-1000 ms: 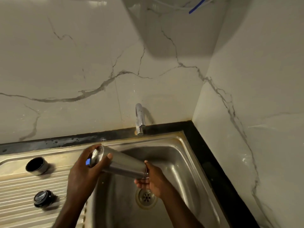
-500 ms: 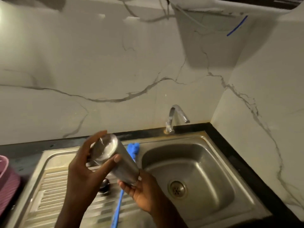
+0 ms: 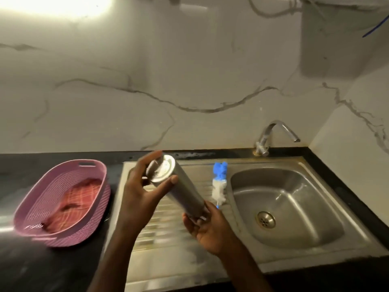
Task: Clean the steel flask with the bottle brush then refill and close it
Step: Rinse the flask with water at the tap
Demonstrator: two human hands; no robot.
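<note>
Hands [image 3: 139,192] [image 3: 207,225] both grip tilted flask [image 3: 182,190] over drainboard [image 3: 168,234]; brush [image 3: 219,186] behind, pink basket [image 3: 63,199] left.

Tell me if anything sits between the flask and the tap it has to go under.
Nothing visible blocks it. Both hands, left hand and right hand, hold the flask over the draining board; the bottle brush lies low beside the basin, beneath the path to the tap.

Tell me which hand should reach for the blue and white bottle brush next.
Probably the right hand: it is near the blue-and-white bottle brush on the drainboard, while the left hand grips the steel flask farther away.
</note>
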